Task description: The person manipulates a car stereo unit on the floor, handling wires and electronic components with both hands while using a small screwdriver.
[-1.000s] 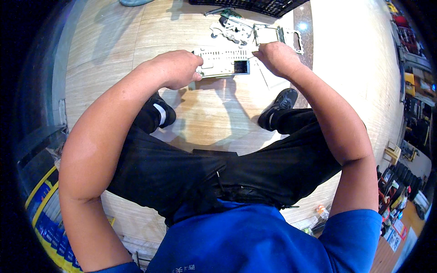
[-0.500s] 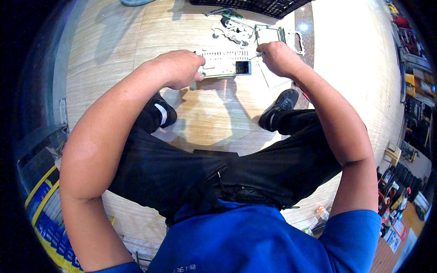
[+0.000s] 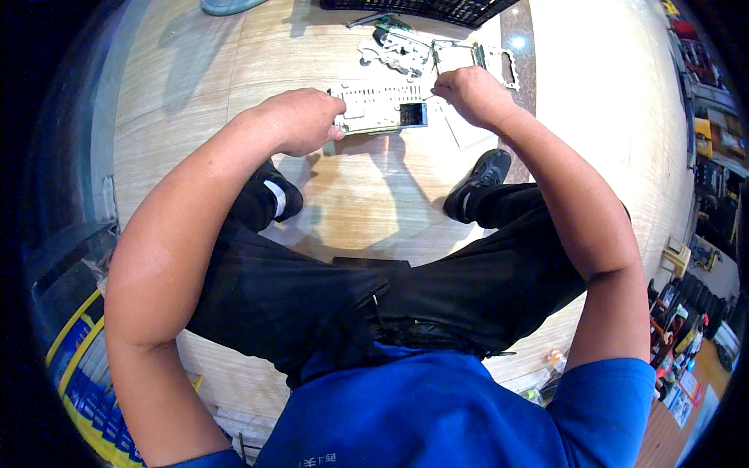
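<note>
- A pale metal box (image 3: 376, 109) is being gripped at its left end by the left hand (image 3: 300, 121), beyond the shoes (image 3: 482, 186); whether it is being rested on the floor cannot be told.
- A thin tool (image 3: 430, 96), barely showing, is being pinched by the right hand (image 3: 470, 93) near the box's right end.
- The pale, wood-grained floor (image 3: 183, 132) is being crossed by a dark strip (image 3: 527, 87).
- Loose parts (image 3: 398, 54) are being brightly lit beyond the box, near a black crate (image 3: 425, 8).
- The room's right side is being lined by crowded goods (image 3: 677, 327).
</note>
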### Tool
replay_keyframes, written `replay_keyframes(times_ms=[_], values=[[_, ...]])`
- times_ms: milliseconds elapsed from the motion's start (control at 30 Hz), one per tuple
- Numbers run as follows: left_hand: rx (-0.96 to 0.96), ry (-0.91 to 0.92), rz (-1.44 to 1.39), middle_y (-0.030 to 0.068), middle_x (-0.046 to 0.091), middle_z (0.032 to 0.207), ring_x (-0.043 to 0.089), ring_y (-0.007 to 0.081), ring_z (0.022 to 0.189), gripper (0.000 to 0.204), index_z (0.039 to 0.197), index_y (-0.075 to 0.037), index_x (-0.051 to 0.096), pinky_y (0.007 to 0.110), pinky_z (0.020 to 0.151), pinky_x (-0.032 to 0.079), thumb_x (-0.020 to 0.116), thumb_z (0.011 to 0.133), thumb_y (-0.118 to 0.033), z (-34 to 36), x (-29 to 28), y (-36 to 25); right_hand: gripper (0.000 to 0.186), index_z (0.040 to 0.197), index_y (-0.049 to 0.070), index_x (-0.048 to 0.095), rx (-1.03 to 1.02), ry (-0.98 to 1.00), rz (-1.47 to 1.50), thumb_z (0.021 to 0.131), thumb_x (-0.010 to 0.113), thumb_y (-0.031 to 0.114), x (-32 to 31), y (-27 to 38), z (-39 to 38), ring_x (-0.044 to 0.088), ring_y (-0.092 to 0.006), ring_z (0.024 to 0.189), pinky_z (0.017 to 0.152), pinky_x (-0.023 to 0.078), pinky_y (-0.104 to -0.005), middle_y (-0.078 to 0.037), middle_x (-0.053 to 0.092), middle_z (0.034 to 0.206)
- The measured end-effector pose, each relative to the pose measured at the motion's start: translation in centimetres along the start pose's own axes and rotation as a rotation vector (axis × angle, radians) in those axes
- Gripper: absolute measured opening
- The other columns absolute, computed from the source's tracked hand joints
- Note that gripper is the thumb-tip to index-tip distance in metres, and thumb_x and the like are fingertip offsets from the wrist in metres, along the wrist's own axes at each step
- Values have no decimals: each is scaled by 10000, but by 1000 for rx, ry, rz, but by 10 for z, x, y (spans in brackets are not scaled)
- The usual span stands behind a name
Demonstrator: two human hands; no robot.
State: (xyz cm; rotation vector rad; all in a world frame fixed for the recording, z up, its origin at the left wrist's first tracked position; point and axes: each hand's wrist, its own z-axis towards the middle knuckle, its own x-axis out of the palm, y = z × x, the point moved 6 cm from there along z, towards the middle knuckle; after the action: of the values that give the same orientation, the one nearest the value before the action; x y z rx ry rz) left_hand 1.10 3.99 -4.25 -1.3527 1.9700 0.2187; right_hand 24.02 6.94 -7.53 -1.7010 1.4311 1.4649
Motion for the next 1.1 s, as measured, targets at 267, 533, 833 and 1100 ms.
replay_keyframes(times_ms=[267, 533, 833, 1100], values=[[-32, 18, -12, 199, 655, 1237, 607, 360, 1188, 456, 1359, -64, 563, 463, 1021, 488, 615, 980, -313, -3, 0, -1, 281, 1003, -6, 704, 19, 78, -71, 958, 595, 249, -2, 7, 2, 674, -423, 906, 854, 531, -481, -260, 698, 927], [24, -46, 0, 213, 661, 1208, 616, 378, 1159, 440, 1340, -66, 576, 471, 996, 496, 633, 970, -296, 1, 1, 0, 237, 989, 56, 733, -18, -30, -30, 967, 564, 221, -1, -2, 0, 689, -396, 922, 851, 556, -464, -195, 721, 972], [70, -78, 14, 228, 674, 1166, 625, 400, 1126, 431, 1305, -51, 593, 480, 972, 501, 652, 952, -291, 5, 2, 3, 281, 1069, -8, 719, -79, 72, -38, 961, 613, 228, -7, -2, 3, 678, -395, 947, 873, 532, -436, -237, 711, 1007], [65, -90, 16, 206, 684, 1149, 645, 367, 1108, 380, 1260, -44, 615, 464, 956, 516, 626, 973, -293, 3, 1, 2, 280, 988, 0, 726, 23, 40, -84, 965, 625, 260, -7, -2, 3, 690, -382, 865, 818, 548, -448, -206, 720, 898]])
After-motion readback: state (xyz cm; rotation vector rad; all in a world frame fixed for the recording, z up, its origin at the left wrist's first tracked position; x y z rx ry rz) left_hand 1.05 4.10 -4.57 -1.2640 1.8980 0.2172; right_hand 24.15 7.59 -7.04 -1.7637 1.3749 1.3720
